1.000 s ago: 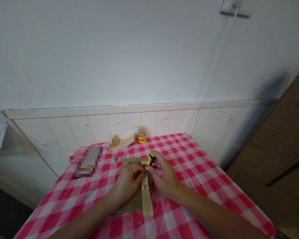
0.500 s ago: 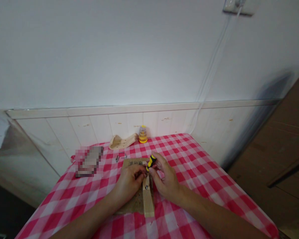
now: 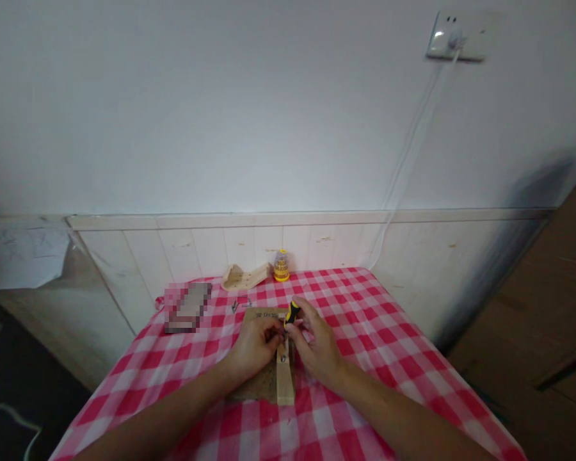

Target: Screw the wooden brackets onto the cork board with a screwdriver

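**Tilted screwdriver [image 3: 292, 312] above wooden bar [image 3: 285, 387]**

Right hand [image 3: 322, 349]: grip closed on the handle. Left hand [image 3: 251, 349]: fingers bunched beside its lower end, any hold hidden. From both, the bar runs lengthwise toward the wearer, along the worktop's [image 3: 365, 333] brown board [image 3: 256, 387].

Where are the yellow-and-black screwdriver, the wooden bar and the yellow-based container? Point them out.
Yellow-and-black screwdriver [image 3: 292, 312]: head view, on its handle.
Wooden bar [image 3: 285, 381]: head view, on its top face, toward the near end.
Yellow-based container [image 3: 281, 266]: head view, mid-body.
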`<state>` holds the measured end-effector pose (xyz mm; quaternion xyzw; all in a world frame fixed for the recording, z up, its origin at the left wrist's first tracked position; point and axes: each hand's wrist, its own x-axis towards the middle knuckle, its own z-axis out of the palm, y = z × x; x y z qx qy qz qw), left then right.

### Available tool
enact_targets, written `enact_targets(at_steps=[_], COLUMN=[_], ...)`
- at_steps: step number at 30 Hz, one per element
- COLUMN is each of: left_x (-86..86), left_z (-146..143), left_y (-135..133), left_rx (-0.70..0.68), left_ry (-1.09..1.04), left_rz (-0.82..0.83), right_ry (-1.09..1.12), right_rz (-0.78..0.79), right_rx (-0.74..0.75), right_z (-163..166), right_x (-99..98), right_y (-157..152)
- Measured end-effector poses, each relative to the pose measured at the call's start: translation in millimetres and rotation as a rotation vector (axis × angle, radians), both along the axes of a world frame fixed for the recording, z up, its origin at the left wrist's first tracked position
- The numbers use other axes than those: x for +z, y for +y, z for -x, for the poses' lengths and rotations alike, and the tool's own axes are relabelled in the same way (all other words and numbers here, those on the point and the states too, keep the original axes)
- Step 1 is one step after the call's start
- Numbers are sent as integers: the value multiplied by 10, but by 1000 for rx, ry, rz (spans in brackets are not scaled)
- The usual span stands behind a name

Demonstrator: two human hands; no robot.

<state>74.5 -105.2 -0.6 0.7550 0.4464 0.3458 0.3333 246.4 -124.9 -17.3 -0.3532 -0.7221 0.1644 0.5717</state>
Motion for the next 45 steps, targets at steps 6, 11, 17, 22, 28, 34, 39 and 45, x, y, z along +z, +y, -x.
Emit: enact_targets(at_steps=[6, 11, 17, 22, 28, 34, 39, 45], left_x=[-20, -74, -128, -104, -24, 14, -40, 75], left_z=[-32, 1, 32, 29, 29, 71, 126, 221], left_y=[39, -5, -41, -60, -118, -192, -122, -127], left_rx=[-10, -15, -13, 0, 8, 9, -125, -351], left_ry=[-32, -70, -99, -101, -65, -75, -189, -133], left_rz=[29, 39, 57, 51, -5, -135, 72, 195], right_ry=[21, 17, 19, 162, 116, 114, 100, 77], right_rz=[5, -33, -63, -38, -41, -47, -65, -73], right_rx=[-15, 6, 20, 101, 120, 138, 164, 123], right_z=[-10, -18, -13, -10, -23, -46, -47, -69], right_x=[-20, -59, -9, 121, 204, 195, 168, 136], right_y=[29, 17, -30, -155, -270, -240, -230, -229])
